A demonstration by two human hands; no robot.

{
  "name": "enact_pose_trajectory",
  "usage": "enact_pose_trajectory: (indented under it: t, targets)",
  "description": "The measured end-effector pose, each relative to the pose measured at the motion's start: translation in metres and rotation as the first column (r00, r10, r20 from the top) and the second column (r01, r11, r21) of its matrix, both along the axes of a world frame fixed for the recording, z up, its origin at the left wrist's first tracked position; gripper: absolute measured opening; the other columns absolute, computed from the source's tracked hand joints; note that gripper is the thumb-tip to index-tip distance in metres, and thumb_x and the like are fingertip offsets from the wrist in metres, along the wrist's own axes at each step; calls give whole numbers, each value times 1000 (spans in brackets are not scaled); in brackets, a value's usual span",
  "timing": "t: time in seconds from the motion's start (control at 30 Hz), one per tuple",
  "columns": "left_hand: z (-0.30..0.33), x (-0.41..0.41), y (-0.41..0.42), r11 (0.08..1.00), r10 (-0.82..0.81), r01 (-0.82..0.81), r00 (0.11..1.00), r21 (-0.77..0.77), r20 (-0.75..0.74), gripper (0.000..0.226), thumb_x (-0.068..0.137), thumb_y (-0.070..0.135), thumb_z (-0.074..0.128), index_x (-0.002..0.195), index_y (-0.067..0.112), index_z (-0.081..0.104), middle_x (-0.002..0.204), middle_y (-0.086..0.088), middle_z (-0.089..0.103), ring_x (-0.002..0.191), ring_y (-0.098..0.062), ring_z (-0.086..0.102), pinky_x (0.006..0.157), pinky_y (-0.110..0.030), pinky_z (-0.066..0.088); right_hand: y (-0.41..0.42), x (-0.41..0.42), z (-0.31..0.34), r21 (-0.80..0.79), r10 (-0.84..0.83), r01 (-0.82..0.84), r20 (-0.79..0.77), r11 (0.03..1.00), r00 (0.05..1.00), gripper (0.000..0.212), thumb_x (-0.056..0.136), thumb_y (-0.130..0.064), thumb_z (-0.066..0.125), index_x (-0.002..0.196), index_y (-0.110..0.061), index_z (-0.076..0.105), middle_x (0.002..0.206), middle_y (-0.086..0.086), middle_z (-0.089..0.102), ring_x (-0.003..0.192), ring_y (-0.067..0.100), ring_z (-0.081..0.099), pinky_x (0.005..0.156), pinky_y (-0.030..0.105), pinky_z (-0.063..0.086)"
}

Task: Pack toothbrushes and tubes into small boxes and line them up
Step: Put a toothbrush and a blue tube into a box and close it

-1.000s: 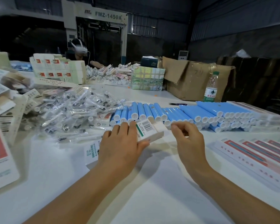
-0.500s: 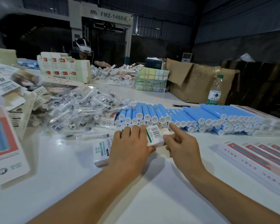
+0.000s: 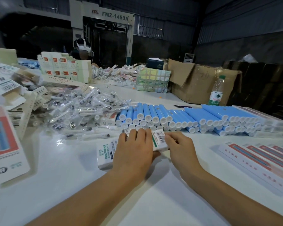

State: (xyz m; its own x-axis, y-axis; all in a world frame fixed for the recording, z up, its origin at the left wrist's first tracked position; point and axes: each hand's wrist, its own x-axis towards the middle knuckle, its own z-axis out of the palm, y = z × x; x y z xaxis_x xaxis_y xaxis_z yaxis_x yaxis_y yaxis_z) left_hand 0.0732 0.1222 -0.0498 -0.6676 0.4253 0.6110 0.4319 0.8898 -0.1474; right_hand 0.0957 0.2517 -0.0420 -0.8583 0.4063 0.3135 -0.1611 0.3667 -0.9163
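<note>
Under the left hand (image 3: 134, 150), on the counter (image 3: 69, 160), lies the small box (image 3: 105, 152), gripped across its top; the right hand (image 3: 178, 147) pinches the barcoded end flap, so the step appears to be closing a packed box. Next move likely calls for tucking that flap flush, then sliding the box into line. Against a second ago, the right hand has come from just beyond the flap onto it.
</note>
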Motion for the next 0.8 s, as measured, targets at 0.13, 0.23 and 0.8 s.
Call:
enact_pose_trajectory:
  t: [0.13,0.23,0.8]
  targets:
    - [-3,-2,0,999,-17,15,999,49,30,73,89,64,28,139,11,34,122,-5,50,108,-23,48,87,-36,37,2,0,1,185,19,-11,-38,983,999,30,97,-16,49,73,-29,62,88,-1,62,89,15,58,69,22,48]
    - [-1,-7,-3,996,7,-7,1000,88,6,73,89,65,22,143,15,22,131,-2,43,117,-22,42,92,-34,33,8,-2,5,251,-93,126,-141,960,986,10,92,-28,58,100,-35,61,106,-8,49,104,12,43,84,11,34]
    - [-5,7,4,998,-49,51,997,41,-59,71,60,53,82,107,1,67,84,-10,65,73,-28,62,61,-38,50,3,0,-12,269,104,-96,-14,958,995,24,98,-30,41,81,-24,56,68,-5,63,54,6,55,47,21,40]
